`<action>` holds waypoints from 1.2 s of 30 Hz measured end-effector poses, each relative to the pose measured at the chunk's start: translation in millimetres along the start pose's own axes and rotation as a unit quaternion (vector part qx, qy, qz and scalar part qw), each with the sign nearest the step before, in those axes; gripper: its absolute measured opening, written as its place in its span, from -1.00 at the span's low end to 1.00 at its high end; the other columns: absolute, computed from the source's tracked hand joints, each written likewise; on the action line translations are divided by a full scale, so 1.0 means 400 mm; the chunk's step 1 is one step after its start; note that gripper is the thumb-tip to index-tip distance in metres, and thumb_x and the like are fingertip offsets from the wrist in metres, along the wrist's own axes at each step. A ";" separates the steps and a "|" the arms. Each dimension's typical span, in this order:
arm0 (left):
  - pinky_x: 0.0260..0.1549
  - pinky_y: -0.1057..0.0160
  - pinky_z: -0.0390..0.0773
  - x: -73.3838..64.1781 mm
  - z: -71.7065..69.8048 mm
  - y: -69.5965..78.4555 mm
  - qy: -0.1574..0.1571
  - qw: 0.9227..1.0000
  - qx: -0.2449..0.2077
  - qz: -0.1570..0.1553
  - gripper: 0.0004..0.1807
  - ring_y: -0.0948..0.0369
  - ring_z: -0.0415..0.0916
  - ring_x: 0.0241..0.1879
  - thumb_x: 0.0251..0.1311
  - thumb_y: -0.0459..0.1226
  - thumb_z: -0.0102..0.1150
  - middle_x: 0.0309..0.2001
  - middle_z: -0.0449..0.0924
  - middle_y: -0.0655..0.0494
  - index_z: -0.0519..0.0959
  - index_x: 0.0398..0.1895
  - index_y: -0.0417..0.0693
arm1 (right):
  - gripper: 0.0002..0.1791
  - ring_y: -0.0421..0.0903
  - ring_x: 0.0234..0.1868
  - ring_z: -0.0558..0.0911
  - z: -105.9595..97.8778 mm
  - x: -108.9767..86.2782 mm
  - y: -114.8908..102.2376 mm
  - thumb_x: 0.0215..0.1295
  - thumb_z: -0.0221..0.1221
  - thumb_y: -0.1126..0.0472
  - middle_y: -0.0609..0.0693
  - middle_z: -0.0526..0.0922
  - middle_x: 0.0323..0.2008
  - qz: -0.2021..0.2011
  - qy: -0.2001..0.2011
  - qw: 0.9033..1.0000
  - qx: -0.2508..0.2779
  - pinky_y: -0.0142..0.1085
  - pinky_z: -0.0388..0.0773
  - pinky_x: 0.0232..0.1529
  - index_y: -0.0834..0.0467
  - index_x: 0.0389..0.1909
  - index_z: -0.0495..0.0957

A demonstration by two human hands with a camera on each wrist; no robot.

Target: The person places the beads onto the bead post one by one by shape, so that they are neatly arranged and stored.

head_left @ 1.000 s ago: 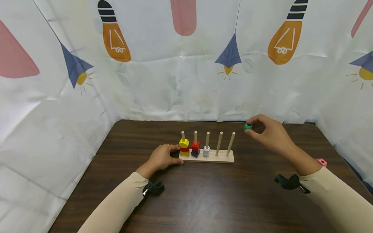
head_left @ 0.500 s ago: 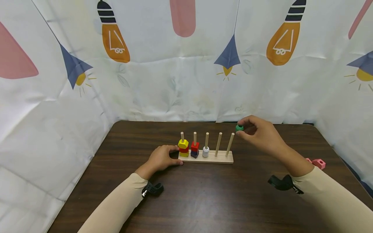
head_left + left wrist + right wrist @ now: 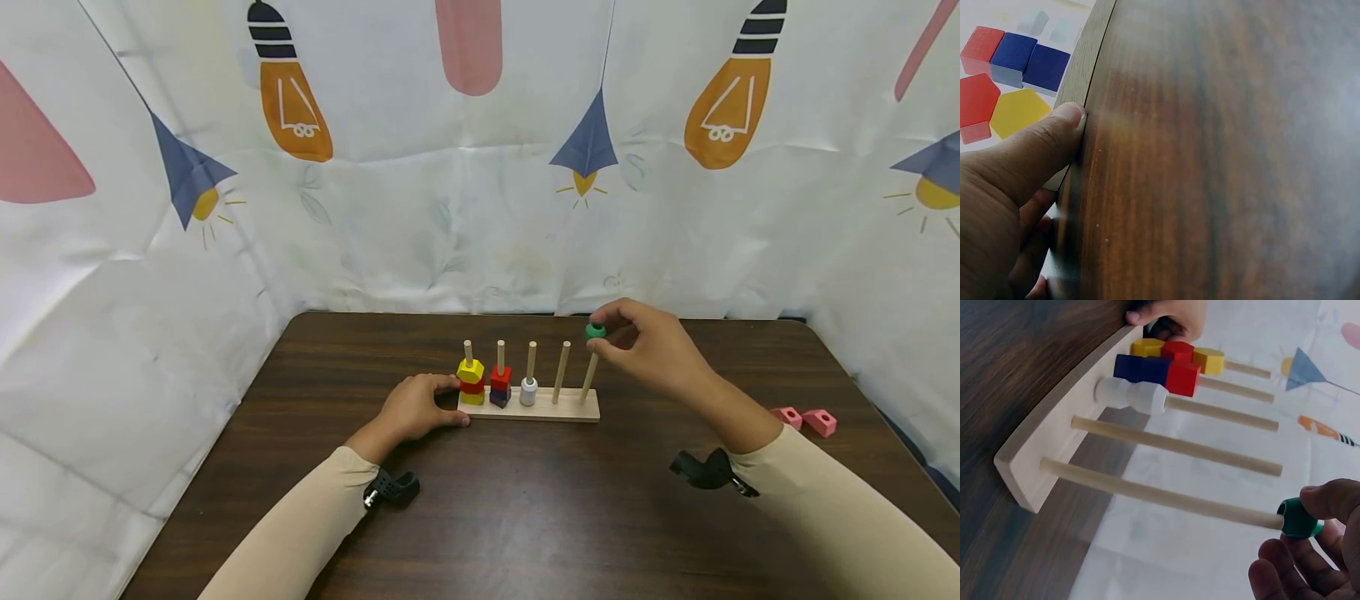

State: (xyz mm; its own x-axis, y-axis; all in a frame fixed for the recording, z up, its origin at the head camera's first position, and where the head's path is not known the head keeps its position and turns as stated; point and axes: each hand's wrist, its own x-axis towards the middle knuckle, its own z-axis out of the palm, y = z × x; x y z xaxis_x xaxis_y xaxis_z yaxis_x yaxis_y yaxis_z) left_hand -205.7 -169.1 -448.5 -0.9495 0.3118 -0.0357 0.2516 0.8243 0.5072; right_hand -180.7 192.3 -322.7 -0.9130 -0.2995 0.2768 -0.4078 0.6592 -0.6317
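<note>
A wooden peg rack (image 3: 555,412) stands on the table with several upright pegs. My left hand (image 3: 420,406) grips the rack's left end, thumb along the front edge and fingers behind. Between the thumb and fingers of my right hand (image 3: 652,343) is a green bead (image 3: 1298,519), its hole right at the tip of the rightmost peg (image 3: 1166,495). On the leftmost peg sit yellow blocks (image 3: 1209,360) and a red one between them. The second peg bears dark blue blocks (image 3: 1141,369) under a red block (image 3: 1182,378). White beads (image 3: 1130,395) are on the third.
Pink blocks (image 3: 820,422) with holes lie on the dark wooden table (image 3: 555,517), near my right forearm. The fourth peg (image 3: 562,372) bears nothing. Behind the table hangs a white printed curtain (image 3: 465,225).
My right hand has moved left with the green bead, from beyond the rack's right end to the top of the rightmost peg. My left hand keeps its grip.
</note>
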 end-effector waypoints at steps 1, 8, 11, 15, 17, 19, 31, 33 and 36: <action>0.16 -0.18 0.47 0.000 0.000 0.000 0.000 1.000 0.000 0.000 -0.28 -0.09 0.52 0.23 -0.02 0.13 0.58 0.22 0.63 0.03 0.67 0.22 0.05 | -0.72 -0.09 -0.19 0.73 0.003 0.001 -0.003 0.35 0.37 0.17 -0.07 0.71 -0.14 0.001 -0.002 1.000 0.002 -0.10 0.63 -0.21 0.09 0.03 0.61; 0.15 -0.17 0.47 0.000 0.000 0.001 0.001 1.000 0.003 0.002 -0.28 -0.09 0.52 0.22 -0.02 0.13 0.58 0.22 0.63 0.03 0.67 0.22 0.04 | -0.71 -0.10 -0.18 0.72 0.024 0.007 -0.018 0.35 0.37 0.16 -0.07 0.71 -0.14 -0.003 -0.006 1.000 0.012 -0.11 0.63 -0.21 0.09 0.04 0.61; 0.14 -0.16 0.48 0.000 0.000 0.000 0.002 1.000 0.002 0.003 -0.28 -0.08 0.53 0.22 -0.02 0.13 0.58 0.22 0.64 0.04 0.67 0.22 0.04 | -0.71 -0.10 -0.19 0.72 0.032 0.010 -0.022 0.35 0.37 0.18 -0.07 0.71 -0.15 -0.005 -0.008 1.000 0.011 -0.12 0.63 -0.22 0.10 0.04 0.61; 0.15 -0.15 0.48 -0.001 0.000 0.002 0.003 1.000 -0.003 0.003 -0.29 -0.06 0.53 0.23 -0.02 0.12 0.59 0.22 0.63 0.04 0.68 0.21 0.04 | -0.70 -0.11 -0.19 0.71 0.042 0.018 -0.032 0.33 0.38 0.20 -0.09 0.71 -0.15 -0.013 -0.007 1.000 0.011 -0.12 0.63 -0.22 0.10 0.04 0.61; 0.16 -0.15 0.48 -0.002 -0.001 0.003 0.004 1.000 -0.004 0.003 -0.29 -0.06 0.52 0.23 -0.02 0.11 0.59 0.22 0.63 0.04 0.68 0.21 0.04 | -0.70 -0.12 -0.19 0.71 0.046 0.023 -0.038 0.32 0.39 0.21 -0.09 0.71 -0.14 -0.019 -0.005 1.000 0.012 -0.12 0.63 -0.21 0.10 0.04 0.61; 0.16 -0.15 0.48 -0.003 -0.001 0.003 0.004 1.000 -0.005 0.003 -0.30 -0.06 0.52 0.23 -0.01 0.11 0.59 0.23 0.63 0.03 0.68 0.21 0.05 | -0.70 -0.12 -0.19 0.71 0.050 0.027 -0.045 0.31 0.40 0.21 -0.09 0.71 -0.15 -0.022 -0.004 1.000 0.014 -0.12 0.63 -0.20 0.10 0.03 0.61; 0.18 -0.15 0.46 0.002 0.004 -0.001 0.002 1.000 -0.004 0.001 -0.29 -0.06 0.51 0.25 -0.02 0.12 0.58 0.25 0.61 0.03 0.67 0.22 0.07 | -0.68 -0.14 -0.20 0.71 0.081 0.041 -0.070 0.33 0.39 0.19 -0.12 0.71 -0.17 -0.017 -0.015 0.999 0.036 -0.13 0.64 -0.16 0.09 0.05 0.60; 0.18 -0.15 0.46 0.002 0.004 -0.003 0.003 1.000 -0.005 0.001 -0.29 -0.06 0.51 0.25 -0.02 0.12 0.59 0.24 0.61 0.04 0.67 0.22 0.07 | -0.68 -0.15 -0.20 0.70 0.087 0.044 -0.077 0.32 0.39 0.19 -0.12 0.70 -0.17 -0.017 -0.014 0.999 0.038 -0.13 0.65 -0.16 0.08 0.05 0.60; 0.17 -0.15 0.47 0.002 0.004 -0.003 0.005 1.000 -0.007 0.002 -0.30 -0.05 0.52 0.24 -0.03 0.11 0.59 0.23 0.62 0.03 0.68 0.20 0.07 | -0.67 -0.16 -0.22 0.70 0.097 0.048 -0.084 0.31 0.40 0.19 -0.13 0.70 -0.17 -0.021 -0.009 0.999 0.041 -0.15 0.65 -0.16 0.09 0.06 0.60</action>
State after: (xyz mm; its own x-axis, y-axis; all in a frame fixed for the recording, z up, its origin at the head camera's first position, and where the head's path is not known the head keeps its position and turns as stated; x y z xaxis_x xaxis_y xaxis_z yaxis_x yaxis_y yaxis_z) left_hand -206.4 -169.0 -450.4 -0.9507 0.3092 -0.0248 0.2522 0.8170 0.5185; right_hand -184.3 137.6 -324.1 -0.8944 -0.3392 0.2917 -0.4436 0.5874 -0.6769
